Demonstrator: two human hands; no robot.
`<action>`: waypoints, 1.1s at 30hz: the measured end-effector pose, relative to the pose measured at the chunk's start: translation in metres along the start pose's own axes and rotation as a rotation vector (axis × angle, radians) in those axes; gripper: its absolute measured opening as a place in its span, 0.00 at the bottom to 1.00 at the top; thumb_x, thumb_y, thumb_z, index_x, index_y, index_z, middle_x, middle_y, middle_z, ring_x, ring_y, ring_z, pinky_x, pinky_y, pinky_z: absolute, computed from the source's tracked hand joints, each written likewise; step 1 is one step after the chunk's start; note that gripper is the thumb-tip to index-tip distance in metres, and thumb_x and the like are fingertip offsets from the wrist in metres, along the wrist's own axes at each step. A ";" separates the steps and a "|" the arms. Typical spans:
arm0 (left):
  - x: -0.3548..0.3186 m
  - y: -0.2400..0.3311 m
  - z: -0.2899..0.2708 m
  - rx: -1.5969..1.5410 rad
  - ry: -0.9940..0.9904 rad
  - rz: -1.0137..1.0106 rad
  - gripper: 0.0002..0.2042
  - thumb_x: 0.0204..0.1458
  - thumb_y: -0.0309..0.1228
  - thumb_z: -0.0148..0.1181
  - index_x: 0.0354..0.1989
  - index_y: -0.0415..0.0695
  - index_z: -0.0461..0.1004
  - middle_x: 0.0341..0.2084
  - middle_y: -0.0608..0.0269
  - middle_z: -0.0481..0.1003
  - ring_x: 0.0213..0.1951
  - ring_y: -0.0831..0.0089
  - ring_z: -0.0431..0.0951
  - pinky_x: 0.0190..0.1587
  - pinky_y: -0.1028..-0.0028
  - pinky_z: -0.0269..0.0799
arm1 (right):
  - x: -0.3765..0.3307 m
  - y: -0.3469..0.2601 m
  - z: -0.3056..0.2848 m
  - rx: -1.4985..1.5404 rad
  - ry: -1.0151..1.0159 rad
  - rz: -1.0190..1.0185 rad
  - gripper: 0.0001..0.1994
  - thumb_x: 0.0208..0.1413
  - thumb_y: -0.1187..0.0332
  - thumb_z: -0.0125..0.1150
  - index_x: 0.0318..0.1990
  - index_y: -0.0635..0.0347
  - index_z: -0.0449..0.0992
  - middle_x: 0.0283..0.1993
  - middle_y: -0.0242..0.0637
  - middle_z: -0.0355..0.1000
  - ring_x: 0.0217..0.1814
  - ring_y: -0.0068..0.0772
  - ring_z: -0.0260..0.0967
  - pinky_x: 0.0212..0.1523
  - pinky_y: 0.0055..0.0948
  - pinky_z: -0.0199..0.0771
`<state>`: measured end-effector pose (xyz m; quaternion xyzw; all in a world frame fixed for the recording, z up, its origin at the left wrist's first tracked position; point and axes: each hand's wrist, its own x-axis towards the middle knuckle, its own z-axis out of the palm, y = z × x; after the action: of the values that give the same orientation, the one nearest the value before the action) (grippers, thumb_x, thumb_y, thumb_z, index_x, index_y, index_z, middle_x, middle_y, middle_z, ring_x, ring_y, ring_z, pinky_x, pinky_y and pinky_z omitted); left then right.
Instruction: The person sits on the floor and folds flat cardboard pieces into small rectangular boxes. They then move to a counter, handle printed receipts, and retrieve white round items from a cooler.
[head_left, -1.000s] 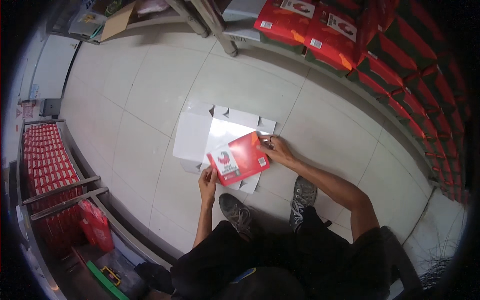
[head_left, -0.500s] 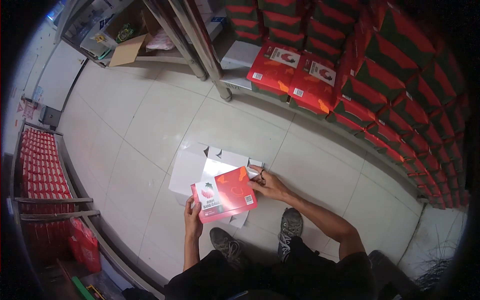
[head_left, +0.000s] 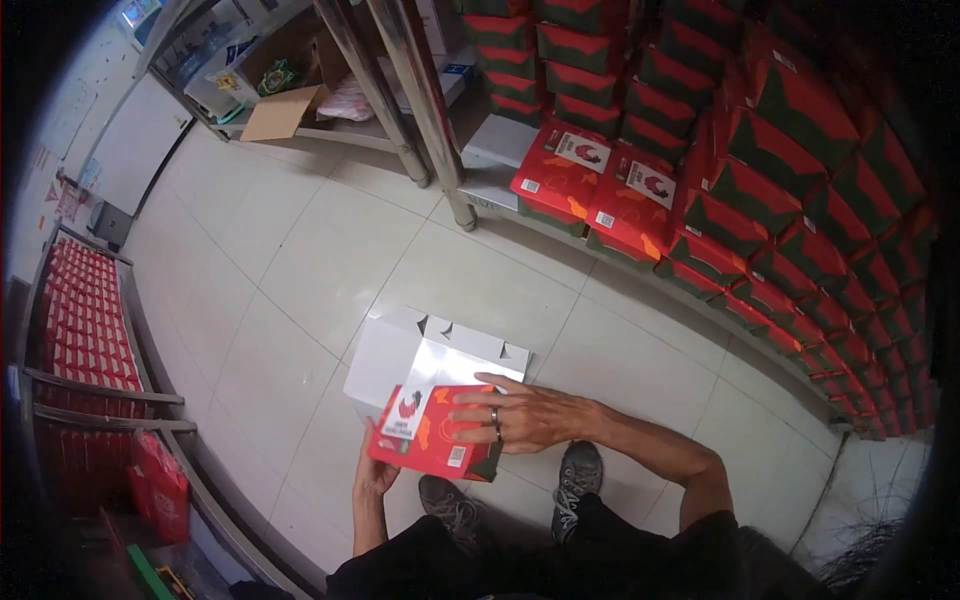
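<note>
A red cardboard food box (head_left: 432,440) with orange shapes and a white picture panel is in front of me, above the floor. My left hand (head_left: 375,470) grips its left near corner, with most fingers hidden beneath it. Across the right part of its top lie the stretched fingers of my right hand (head_left: 530,415), a ring on one of them. A strip of dark side wall shows below the box's right near edge. Under and beyond it, an unfolded white cardboard blank (head_left: 385,352) with slotted flaps rests on the tiles.
Tall stacks of red and dark green boxes (head_left: 790,160) fill the right side. Two finished-looking red boxes (head_left: 635,200) sit on the shelf edge beside a metal post (head_left: 425,110). At left, a rack (head_left: 110,412) holds rows of red packs. My shoes (head_left: 578,485) stand close below the box.
My right hand has left the box's upper right corner and now lies spread over its top. The box has moved slightly nearer and left, and tilted, exposing a dark side.
</note>
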<state>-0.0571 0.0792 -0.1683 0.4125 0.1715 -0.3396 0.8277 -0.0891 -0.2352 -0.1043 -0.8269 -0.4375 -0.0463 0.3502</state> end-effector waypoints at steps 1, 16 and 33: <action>0.000 0.002 0.009 -0.076 -0.008 0.020 0.31 0.55 0.54 0.44 0.55 0.39 0.61 0.50 0.50 0.68 0.48 0.62 0.73 0.45 0.67 0.75 | -0.002 0.003 0.003 0.000 0.044 -0.016 0.36 0.38 0.68 0.68 0.59 0.44 0.61 0.62 0.31 0.57 0.66 0.40 0.51 0.63 0.53 0.54; -0.003 -0.010 0.004 0.140 0.085 0.100 0.29 0.57 0.51 0.43 0.56 0.38 0.56 0.55 0.47 0.61 0.57 0.56 0.64 0.57 0.57 0.64 | 0.036 0.107 -0.017 -0.998 0.529 0.348 0.31 0.37 0.64 0.67 0.54 0.52 0.66 0.50 0.46 0.65 0.51 0.43 0.62 0.44 0.43 0.60; -0.004 -0.014 -0.004 0.168 0.103 0.093 0.27 0.58 0.50 0.43 0.55 0.39 0.57 0.55 0.48 0.62 0.56 0.56 0.64 0.56 0.56 0.64 | 0.067 0.122 -0.002 -1.235 0.372 0.475 0.24 0.48 0.67 0.55 0.56 0.57 0.65 0.47 0.44 0.64 0.45 0.38 0.61 0.41 0.41 0.61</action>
<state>-0.0696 0.0781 -0.1763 0.5049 0.1655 -0.2924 0.7951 0.0446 -0.2358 -0.1428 -0.9268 -0.0704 -0.3504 -0.1152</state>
